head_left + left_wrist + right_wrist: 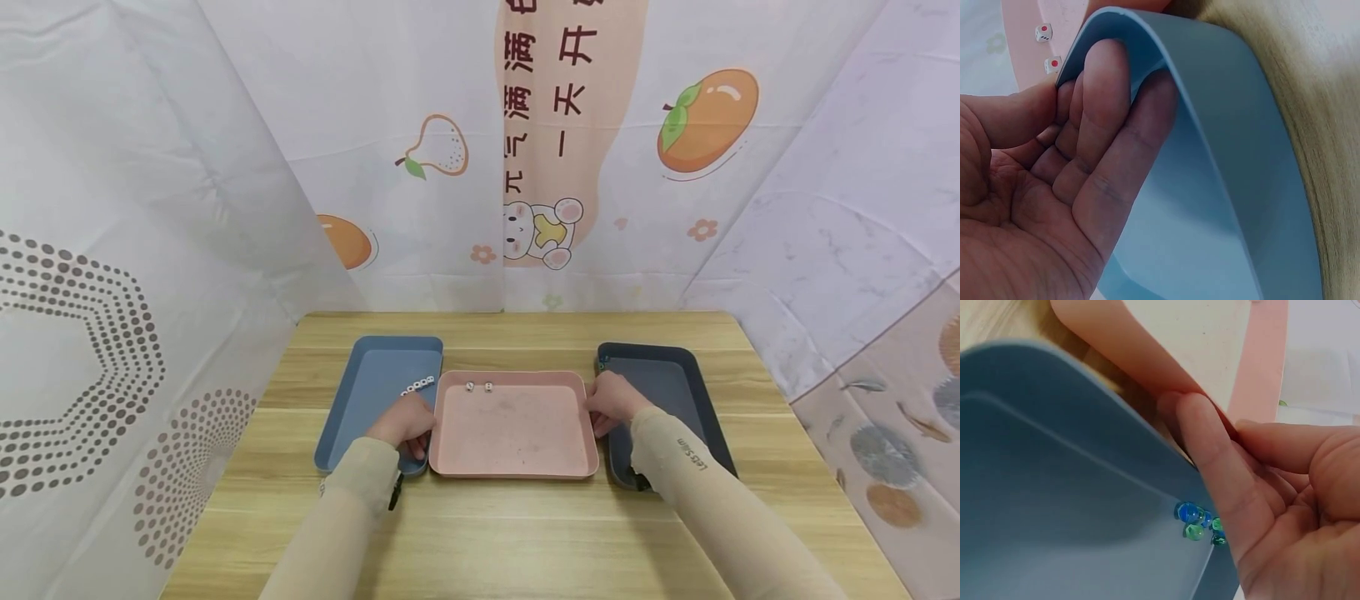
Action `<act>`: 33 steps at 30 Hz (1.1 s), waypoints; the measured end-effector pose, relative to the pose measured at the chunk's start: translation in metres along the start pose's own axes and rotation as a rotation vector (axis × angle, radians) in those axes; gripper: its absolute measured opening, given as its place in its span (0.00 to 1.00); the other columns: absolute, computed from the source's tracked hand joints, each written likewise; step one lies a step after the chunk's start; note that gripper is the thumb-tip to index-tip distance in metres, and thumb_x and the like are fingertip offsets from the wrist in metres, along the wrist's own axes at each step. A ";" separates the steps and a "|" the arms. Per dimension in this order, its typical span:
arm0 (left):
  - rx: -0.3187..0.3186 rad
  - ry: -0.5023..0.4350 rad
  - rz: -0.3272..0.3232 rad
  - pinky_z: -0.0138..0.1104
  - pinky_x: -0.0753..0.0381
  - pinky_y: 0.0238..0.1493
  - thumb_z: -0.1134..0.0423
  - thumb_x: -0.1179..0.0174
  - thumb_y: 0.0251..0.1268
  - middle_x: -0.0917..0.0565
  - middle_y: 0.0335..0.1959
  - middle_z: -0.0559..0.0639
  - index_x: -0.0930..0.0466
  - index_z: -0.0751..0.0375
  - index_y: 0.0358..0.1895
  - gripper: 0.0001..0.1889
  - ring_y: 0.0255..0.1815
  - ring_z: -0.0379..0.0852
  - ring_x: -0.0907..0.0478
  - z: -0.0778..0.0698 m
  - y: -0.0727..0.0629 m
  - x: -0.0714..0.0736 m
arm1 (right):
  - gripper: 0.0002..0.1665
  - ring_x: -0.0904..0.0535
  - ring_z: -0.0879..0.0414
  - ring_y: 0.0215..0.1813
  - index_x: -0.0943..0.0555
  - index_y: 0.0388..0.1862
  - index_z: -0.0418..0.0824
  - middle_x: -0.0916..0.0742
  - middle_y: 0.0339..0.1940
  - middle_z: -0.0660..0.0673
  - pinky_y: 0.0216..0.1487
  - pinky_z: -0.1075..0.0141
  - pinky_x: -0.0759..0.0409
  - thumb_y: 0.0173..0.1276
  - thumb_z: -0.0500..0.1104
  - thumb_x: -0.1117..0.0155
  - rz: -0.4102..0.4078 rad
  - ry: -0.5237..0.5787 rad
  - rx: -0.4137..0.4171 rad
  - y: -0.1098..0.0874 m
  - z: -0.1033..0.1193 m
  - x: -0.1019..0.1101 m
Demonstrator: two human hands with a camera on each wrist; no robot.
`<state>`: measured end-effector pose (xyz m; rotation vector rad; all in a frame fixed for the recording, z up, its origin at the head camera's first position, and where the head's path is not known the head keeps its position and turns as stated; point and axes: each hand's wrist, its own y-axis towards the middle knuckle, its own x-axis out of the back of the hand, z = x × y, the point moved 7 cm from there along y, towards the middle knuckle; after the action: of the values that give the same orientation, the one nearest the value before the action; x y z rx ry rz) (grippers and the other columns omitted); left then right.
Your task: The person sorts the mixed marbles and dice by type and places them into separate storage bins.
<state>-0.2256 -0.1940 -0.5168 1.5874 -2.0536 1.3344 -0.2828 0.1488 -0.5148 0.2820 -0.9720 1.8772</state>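
Note:
A pink tray (517, 425) lies between a blue tray (375, 392) on the left and a dark blue tray (660, 383) on the right. At the adjoining rims of the blue and pink trays, my left hand (405, 425) pinches with its thumb on the pink side; its fingers (1107, 81) reach down inside the blue tray. My right hand (615, 400) grips the pink tray's right rim, its thumb on the tray side and its fingers (1210, 437) outside, beside the dark tray's wall. Two white dice (480, 387) sit in the pink tray's back left.
Several more white dice (418, 386) form a slanting row in the blue tray. Blue and green glass beads (1191, 515) cluster in one corner of the dark tray. The trays stand on a wood-grain table (495, 533), with a printed curtain (450, 83) behind.

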 end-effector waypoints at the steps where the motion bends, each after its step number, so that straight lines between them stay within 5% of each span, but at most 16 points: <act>1: 0.002 -0.005 -0.001 0.42 0.16 0.20 0.71 0.50 0.69 0.21 0.14 0.55 0.27 0.58 0.14 0.21 0.12 0.47 0.20 0.000 0.000 0.000 | 0.12 0.14 0.53 0.20 0.14 0.31 0.28 0.13 0.23 0.38 0.27 0.60 0.13 0.70 0.31 0.43 -0.003 -0.006 -0.003 0.000 -0.001 0.000; 12: 0.001 0.005 -0.045 0.40 0.17 0.21 0.69 0.49 0.72 0.20 0.15 0.55 0.28 0.58 0.15 0.21 0.14 0.47 0.19 0.003 -0.002 -0.002 | 0.13 0.14 0.52 0.21 0.14 0.31 0.27 0.13 0.24 0.35 0.27 0.60 0.13 0.67 0.28 0.46 -0.029 -0.029 -0.004 -0.001 0.001 -0.004; 24: -0.084 0.015 -0.204 0.35 0.25 0.20 0.62 0.42 0.76 0.21 0.16 0.52 0.19 0.63 0.24 0.17 0.13 0.46 0.21 0.006 -0.011 -0.001 | 0.14 0.13 0.50 0.22 0.14 0.32 0.26 0.13 0.25 0.34 0.26 0.60 0.13 0.68 0.27 0.48 -0.037 -0.030 0.004 -0.002 0.001 -0.005; 28: -0.134 0.039 -0.299 0.35 0.26 0.22 0.62 0.41 0.76 0.19 0.19 0.52 0.16 0.64 0.29 0.15 0.16 0.44 0.22 -0.007 -0.015 0.006 | 0.14 0.13 0.50 0.22 0.14 0.32 0.26 0.13 0.24 0.34 0.26 0.60 0.13 0.67 0.27 0.48 -0.039 -0.039 0.004 -0.002 0.003 -0.005; 33: -0.232 0.011 -0.360 0.34 0.24 0.24 0.62 0.40 0.75 0.14 0.38 0.54 0.11 0.61 0.47 0.09 0.21 0.41 0.23 -0.036 -0.020 0.005 | 0.15 0.13 0.50 0.22 0.14 0.32 0.27 0.12 0.24 0.35 0.26 0.60 0.13 0.67 0.27 0.49 -0.041 -0.052 0.011 -0.002 0.003 -0.004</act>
<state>-0.2222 -0.1707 -0.4828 1.7316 -1.7326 0.9409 -0.2793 0.1445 -0.5140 0.3563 -0.9845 1.8459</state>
